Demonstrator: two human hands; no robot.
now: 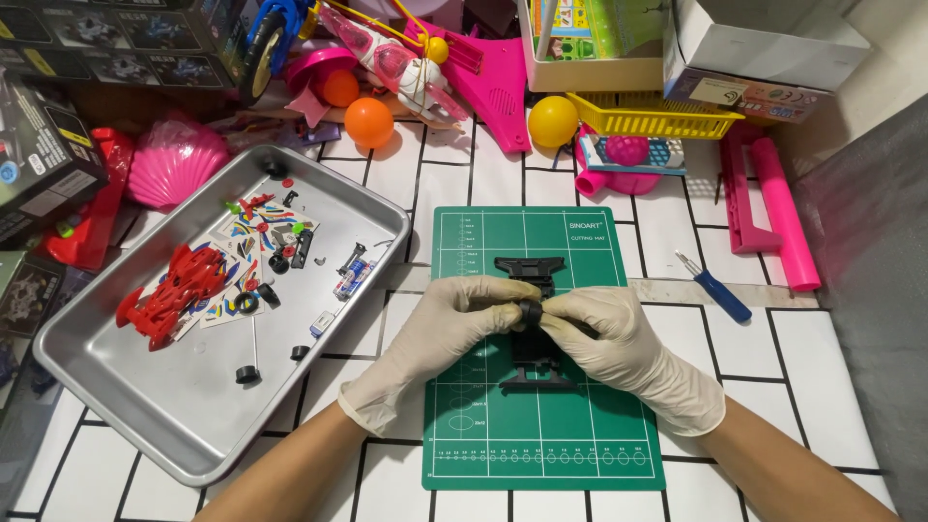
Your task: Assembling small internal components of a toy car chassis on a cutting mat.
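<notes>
A black toy car chassis (530, 270) lies lengthwise on a green cutting mat (541, 435). Both hands wear pale latex gloves and meet over the chassis middle. My left hand (440, 333) and my right hand (619, 338) pinch a small black wheel (530, 311) between their fingertips, right above the chassis. The chassis middle is hidden under the fingers.
A metal tray (184, 425) at left holds a red car body shell (174, 290), sticker sheets, small wheels, an axle and loose parts. A blue-handled screwdriver (713, 286) lies right of the mat. Toys, orange and yellow balls, a yellow basket (652, 116) and boxes crowd the back.
</notes>
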